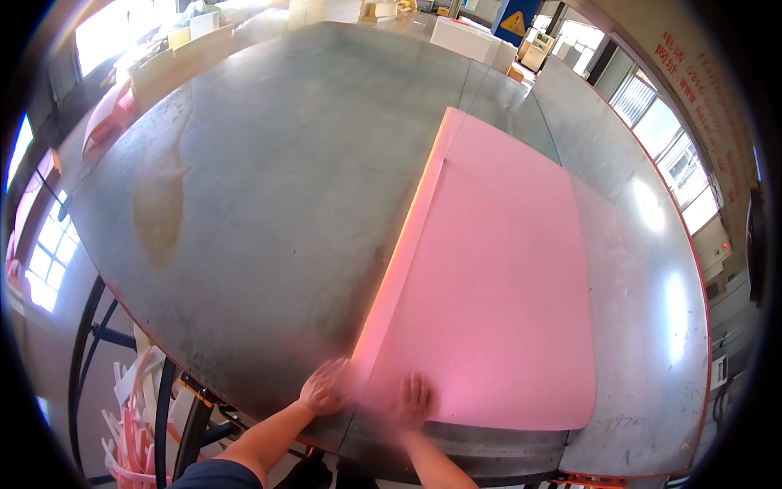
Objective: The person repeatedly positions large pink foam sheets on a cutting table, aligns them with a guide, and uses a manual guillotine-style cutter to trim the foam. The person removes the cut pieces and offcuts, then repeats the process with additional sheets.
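Observation:
A large pink foam sheet [497, 277] lies flat on the metal tabletop [269, 196]. Along its left side runs a narrow pink strip [399, 269], set off by a long straight line; whether it is fully separate I cannot tell. My left hand [326, 387] is at the strip's near end, fingers stretched out against its outer edge. Just to the right, my right hand [414, 398] rests on the sheet's near left corner with fingers laid on the foam, somewhat blurred. Neither hand visibly grasps anything.
Thin wires [466, 90] cross above the sheet's far end. Pink and white foam offcuts [134, 432] fill a holder below the table at left. A white block [472, 41] stands beyond the far edge, and a pink foam piece [110, 114] is at far left.

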The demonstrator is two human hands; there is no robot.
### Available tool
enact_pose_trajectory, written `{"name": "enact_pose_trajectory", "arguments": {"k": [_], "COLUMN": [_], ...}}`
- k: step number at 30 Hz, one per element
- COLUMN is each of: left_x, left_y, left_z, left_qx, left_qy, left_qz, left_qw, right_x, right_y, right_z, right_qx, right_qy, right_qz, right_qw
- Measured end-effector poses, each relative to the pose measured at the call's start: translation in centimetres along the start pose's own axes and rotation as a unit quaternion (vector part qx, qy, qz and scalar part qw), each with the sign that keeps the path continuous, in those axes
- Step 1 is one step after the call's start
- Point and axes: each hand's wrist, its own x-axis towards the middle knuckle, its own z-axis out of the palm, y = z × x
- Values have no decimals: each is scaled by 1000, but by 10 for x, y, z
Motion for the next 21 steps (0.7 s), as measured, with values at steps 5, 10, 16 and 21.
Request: {"name": "enact_pose_trajectory", "arguments": {"k": [5,10,16,21], "left_x": [-36,-84,-147,-199], "left_y": [21,38,70,85], "left_z": [4,11,-1,-3], "left_qx": [-4,14,-13,-16], "left_qy": [-5,-6,-19,-19], "left_qz": [-13,8,-13,-25], "left_qw": [1000,1000,1000,999], "right_x": [-38,-87,-149,-199], "right_y": [-10,-22,-47,-67], "right_z": [-15,-31,-55,-64], "right_qx": [5,-23,-37,-18], "right_qy": [2,-22,-16,-41], "right_qz": [6,12,-6,3], "right_qw": [1000,999,999,999]}}
